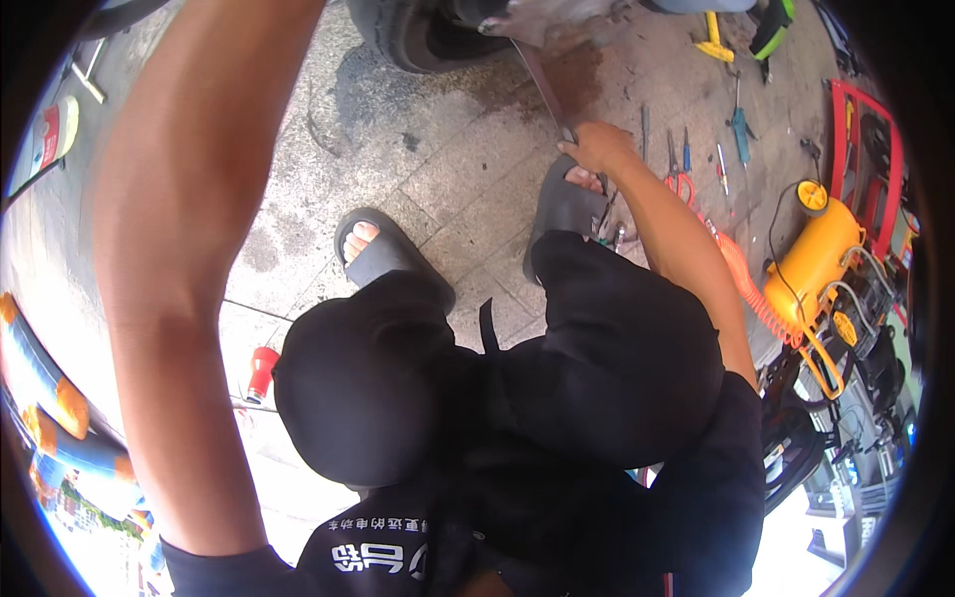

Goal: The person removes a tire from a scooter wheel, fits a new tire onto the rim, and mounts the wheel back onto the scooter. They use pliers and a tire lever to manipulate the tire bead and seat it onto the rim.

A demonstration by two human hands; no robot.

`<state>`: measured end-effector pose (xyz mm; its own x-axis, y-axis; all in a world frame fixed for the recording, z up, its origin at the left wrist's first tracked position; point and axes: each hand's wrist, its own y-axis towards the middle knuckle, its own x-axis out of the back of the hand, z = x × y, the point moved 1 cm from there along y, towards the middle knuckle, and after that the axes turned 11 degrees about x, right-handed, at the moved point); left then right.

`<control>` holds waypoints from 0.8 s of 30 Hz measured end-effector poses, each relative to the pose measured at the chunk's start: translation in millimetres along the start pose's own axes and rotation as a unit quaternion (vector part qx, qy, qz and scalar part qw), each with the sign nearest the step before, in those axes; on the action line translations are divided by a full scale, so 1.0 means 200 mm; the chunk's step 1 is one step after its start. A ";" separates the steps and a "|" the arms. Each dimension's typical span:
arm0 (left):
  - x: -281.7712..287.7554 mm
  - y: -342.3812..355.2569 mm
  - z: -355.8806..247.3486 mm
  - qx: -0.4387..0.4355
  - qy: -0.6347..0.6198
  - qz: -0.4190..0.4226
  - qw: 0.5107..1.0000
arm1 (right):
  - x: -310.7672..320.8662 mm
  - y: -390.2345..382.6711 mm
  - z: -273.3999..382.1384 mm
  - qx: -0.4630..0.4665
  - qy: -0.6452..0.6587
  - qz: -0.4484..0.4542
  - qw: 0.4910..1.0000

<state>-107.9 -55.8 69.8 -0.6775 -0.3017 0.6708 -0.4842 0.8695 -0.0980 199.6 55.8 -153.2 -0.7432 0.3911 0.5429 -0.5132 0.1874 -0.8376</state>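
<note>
My right hand (602, 147) is closed round the lower end of a long, flat metal bar (540, 88), just above my right slipper. The bar slants up and left toward a black tyre (388, 35) at the top edge, beside a pale, blurred part of the vehicle (557, 20). Where the bar's far tip rests I cannot make out. My left forearm (214, 129) stretches up along the left and leaves the picture at the top, so my left hand is out of sight.
On the paving to the right lie red-handled pliers (680, 186), a teal-handled tool (741, 137) and a yellow tool (713, 45). Beyond stand an orange coiled hose (741, 274), a yellow tank (814, 261) and a red frame (885, 189). A red cylinder (262, 370) is beside my left knee.
</note>
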 end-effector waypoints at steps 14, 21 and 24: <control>-0.14 0.01 0.03 0.094 0.009 -0.073 0.993 | 0.25 0.32 1.75 0.518 0.043 -0.054 0.853; -0.17 0.03 0.08 0.044 -0.032 -0.056 0.997 | 0.07 0.33 2.12 0.556 -0.091 -0.183 0.806; -0.21 0.02 0.09 0.009 -0.060 -0.103 0.993 | 0.14 0.21 1.96 0.587 -0.071 -0.054 0.805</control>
<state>-91.7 -45.8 28.3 -0.6229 -0.5179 0.5864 -0.6289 0.7773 0.0184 -10.9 -279.0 -148.2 -0.6656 0.3073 0.6801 -0.5687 -0.7989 -0.1957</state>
